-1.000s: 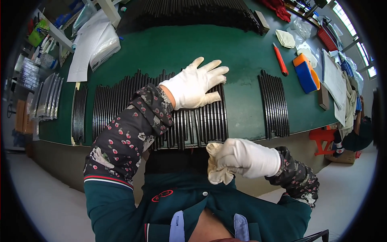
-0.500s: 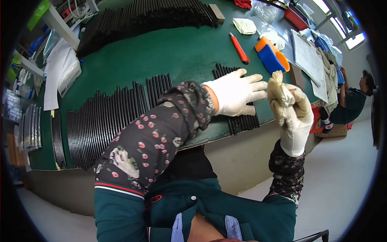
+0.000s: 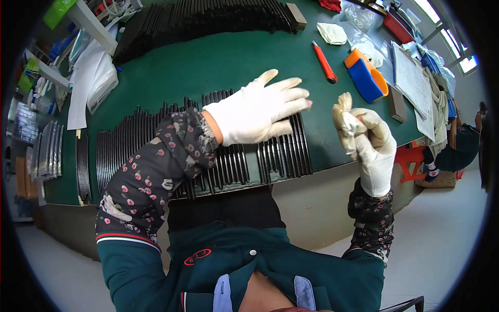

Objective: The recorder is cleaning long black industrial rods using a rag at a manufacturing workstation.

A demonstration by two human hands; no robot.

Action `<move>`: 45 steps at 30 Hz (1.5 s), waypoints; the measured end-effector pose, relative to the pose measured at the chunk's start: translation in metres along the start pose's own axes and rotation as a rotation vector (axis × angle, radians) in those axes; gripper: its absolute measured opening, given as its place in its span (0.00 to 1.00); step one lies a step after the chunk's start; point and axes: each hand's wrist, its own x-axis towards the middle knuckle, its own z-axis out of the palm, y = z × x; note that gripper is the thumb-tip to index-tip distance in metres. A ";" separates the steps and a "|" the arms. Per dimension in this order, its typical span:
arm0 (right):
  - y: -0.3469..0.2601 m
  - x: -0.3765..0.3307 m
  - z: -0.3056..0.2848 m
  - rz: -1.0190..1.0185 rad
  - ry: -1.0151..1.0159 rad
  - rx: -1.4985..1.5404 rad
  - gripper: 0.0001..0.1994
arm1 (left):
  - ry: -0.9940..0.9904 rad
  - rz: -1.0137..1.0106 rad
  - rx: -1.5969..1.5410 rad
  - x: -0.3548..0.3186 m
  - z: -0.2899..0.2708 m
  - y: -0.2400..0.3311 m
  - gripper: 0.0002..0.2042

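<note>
My left hand (image 3: 260,111), in a white glove, is open with its fingers spread over a row of thin black rods (image 3: 140,136). It partly covers the rods beneath it. A separate group of black rods (image 3: 285,148) lies just below its fingers, close to the table's near edge. Off to the right, my right hand (image 3: 375,151), also gloved, is closed around a bunched off-white cloth (image 3: 344,122), held up beyond the rods. Patterned sleeve covers are on both forearms.
A big pile of black rods (image 3: 208,20) lies at the back of the green table (image 3: 182,65). A red utility knife (image 3: 325,63), an orange and blue holder (image 3: 368,80), a folded cloth (image 3: 331,34) and papers (image 3: 410,78) are at the right. Another person (image 3: 460,143) sits beyond.
My left hand has moved left, and the right-hand group of rods now lies nearer the other rods. My right hand still grips the cloth. The whole view has shifted slightly.
</note>
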 end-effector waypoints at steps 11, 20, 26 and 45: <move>0.010 -0.009 0.059 -0.213 -1.035 -0.163 0.08 | -0.165 -0.184 0.056 0.000 0.016 -0.001 0.25; 0.036 0.010 0.083 -0.490 -0.854 -0.255 0.09 | -0.216 -0.193 0.067 0.002 0.018 -0.003 0.27; 0.004 0.016 0.084 -0.466 -0.762 -0.240 0.12 | -0.216 -0.168 0.100 0.000 0.024 -0.012 0.27; 0.005 0.018 0.073 -0.343 -0.923 -0.003 0.13 | -0.197 -0.172 0.103 -0.002 0.018 -0.005 0.26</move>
